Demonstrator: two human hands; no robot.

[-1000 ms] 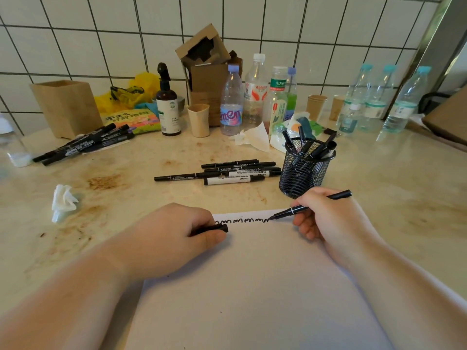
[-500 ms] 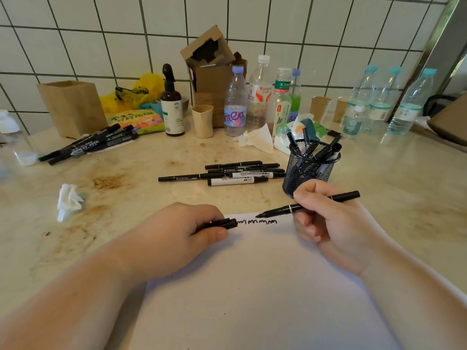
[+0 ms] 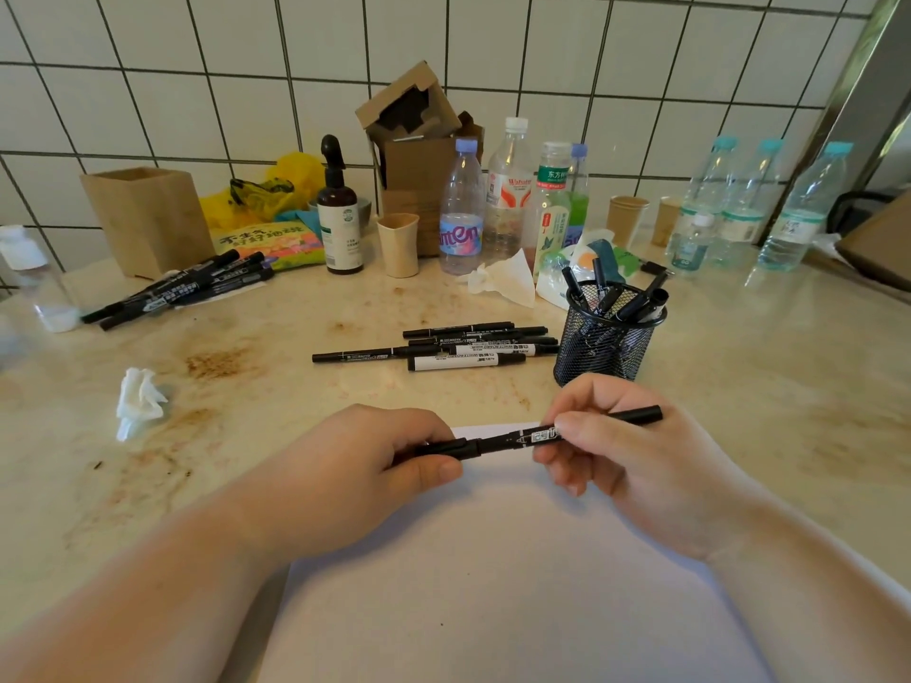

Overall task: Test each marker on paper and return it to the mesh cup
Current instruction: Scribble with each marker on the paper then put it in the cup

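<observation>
- I have the slim black plastic marker with a white printed label (image 3: 537,436) held level above the far edge of the white sheet of paper (image 3: 493,584), which lies at the near edge of the table (image 3: 764,386)
- My right hand (image 3: 626,460) pinches the barrel at the label between thumb and fingertips; my left hand (image 3: 374,465) is curled round the black cap (image 3: 451,448) at the writing end, and cap and barrel meet in line. Whether the cap is fully seated I cannot tell
- I judge the marker light and rigid, a smooth round barrel that could roll or twist in a loose pinch, so the mid-barrel grip near the label looks like the right place to hold it; the cap should need only a short axial push
- The black wire-mesh cup (image 3: 609,345) stands just beyond my right hand, cylindrical and open-topped, with several black markers leaning inside; it looks light enough to tip if knocked at the rim
- A row of black and white-bodied markers (image 3: 443,347) lies flat near the table's middle, just left of the cup; another black bundle (image 3: 182,293) lies toward the far left corner
- The table is glossy, pale, stone-like, with brown stains; the paper is matte and thin
</observation>
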